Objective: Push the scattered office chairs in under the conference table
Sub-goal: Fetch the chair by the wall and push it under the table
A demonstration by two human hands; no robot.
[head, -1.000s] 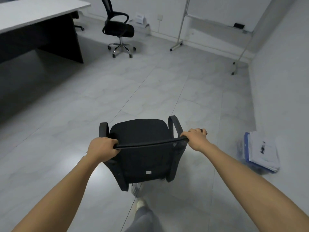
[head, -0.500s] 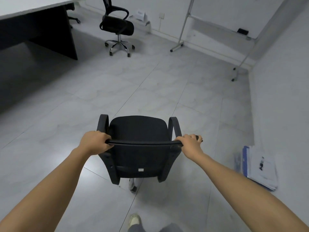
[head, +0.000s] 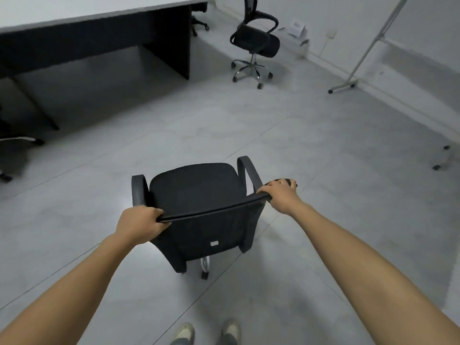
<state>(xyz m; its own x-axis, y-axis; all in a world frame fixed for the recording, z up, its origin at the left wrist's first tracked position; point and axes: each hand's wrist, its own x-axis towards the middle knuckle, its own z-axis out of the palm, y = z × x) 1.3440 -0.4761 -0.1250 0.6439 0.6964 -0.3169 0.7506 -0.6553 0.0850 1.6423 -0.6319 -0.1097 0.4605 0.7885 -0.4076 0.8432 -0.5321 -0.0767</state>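
Head view, the only one. The chair [head: 199,202] is seen from behind and above at the frame centre, on the tiled floor [head: 311,150], well apart from the table [head: 99,11], which lies at 11 o'clock from it. The left hand [head: 139,226] is closed around the left end of the backrest's top rail; the right hand [head: 278,195] is closed over the right end, fingers wrapped across the rail. The chair is turned slightly, its seat pointing toward 1 o'clock, so it is not yet squared to the table edge. Step in hand, as judged: the chair is being wheeled to the table. Both grips should be kept at the rail ends so that yaw can be controlled; more push from the right hand would be needed to swing the seat round to 11 o'clock. The dark leg panel [head: 171,43] at 12 o'clock should be cleared, with the seat aimed at the open bay to the left of it. Armrest height against the tabletop cannot be told from here and should be checked before the final push. A second chair [head: 256,43] stands at 1 o'clock, out in the open; part of another [head: 15,145] is seen at 9 o'clock by the table. A stand [head: 348,83] is at 2 o'clock.
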